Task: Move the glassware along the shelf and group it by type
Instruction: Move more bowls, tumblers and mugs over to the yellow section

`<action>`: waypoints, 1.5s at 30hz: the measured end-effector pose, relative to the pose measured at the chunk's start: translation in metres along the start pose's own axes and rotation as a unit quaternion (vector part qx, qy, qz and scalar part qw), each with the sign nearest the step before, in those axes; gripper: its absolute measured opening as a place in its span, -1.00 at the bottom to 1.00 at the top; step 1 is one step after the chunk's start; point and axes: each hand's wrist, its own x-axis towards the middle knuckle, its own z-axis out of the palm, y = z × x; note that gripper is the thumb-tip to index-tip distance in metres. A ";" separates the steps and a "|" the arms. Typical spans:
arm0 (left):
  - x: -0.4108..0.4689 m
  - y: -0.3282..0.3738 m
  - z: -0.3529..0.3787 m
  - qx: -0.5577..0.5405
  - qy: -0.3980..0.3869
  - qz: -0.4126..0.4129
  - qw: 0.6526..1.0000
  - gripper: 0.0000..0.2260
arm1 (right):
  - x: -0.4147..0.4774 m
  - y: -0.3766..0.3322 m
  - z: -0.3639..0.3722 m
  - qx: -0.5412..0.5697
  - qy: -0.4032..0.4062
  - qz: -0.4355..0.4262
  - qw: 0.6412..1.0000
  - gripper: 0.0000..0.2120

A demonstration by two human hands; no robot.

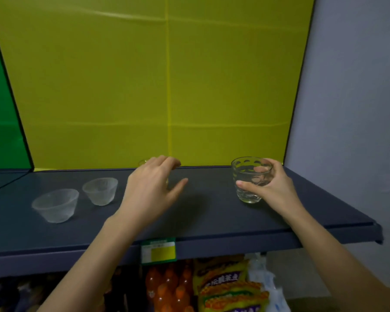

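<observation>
Our right hand [271,188] grips the clear dimpled glass tumbler [251,179] at the dark shelf's [212,217] right end. Our left hand [152,186] covers another glass; its grip is unclear. Next, we judge, both clear glasses want grouping apart from the two frosted glass bowls [55,204] on the left.

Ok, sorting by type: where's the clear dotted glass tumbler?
The clear dotted glass tumbler stands on the dark shelf, far right, gripped by the right hand.

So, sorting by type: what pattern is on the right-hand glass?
Clear glass with round dots near the rim; head view.
</observation>
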 end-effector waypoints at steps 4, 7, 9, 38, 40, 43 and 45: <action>0.006 0.039 0.021 0.003 -0.015 -0.026 1.000 -0.68 | 0.023 0.034 -0.012 0.027 -0.012 0.013 0.999 0.00; 0.009 0.056 0.030 0.048 -0.010 -0.044 0.998 -0.69 | 0.036 0.044 -0.014 0.036 -0.066 0.012 0.997 -0.07; 0.005 0.053 0.031 0.054 -0.027 -0.037 0.998 -0.70 | 0.037 0.045 -0.008 0.037 -0.061 0.027 0.997 -0.13; -0.171 -0.096 -0.168 0.270 -0.044 -0.237 0.932 -0.66 | -0.128 -0.159 0.193 -0.061 -0.287 -0.408 0.865 -0.67; -0.194 -0.119 -0.196 0.275 -0.042 -0.246 0.928 -0.71 | -0.151 -0.181 0.222 -0.053 -0.310 -0.410 0.856 -0.65; -0.227 -0.154 -0.229 0.294 -0.049 -0.253 0.920 -0.71 | -0.181 -0.211 0.265 -0.042 -0.331 -0.401 0.853 -0.64; -0.247 -0.178 -0.249 0.298 -0.057 -0.252 0.919 -0.66 | -0.199 -0.229 0.293 -0.041 -0.333 -0.393 0.856 -0.65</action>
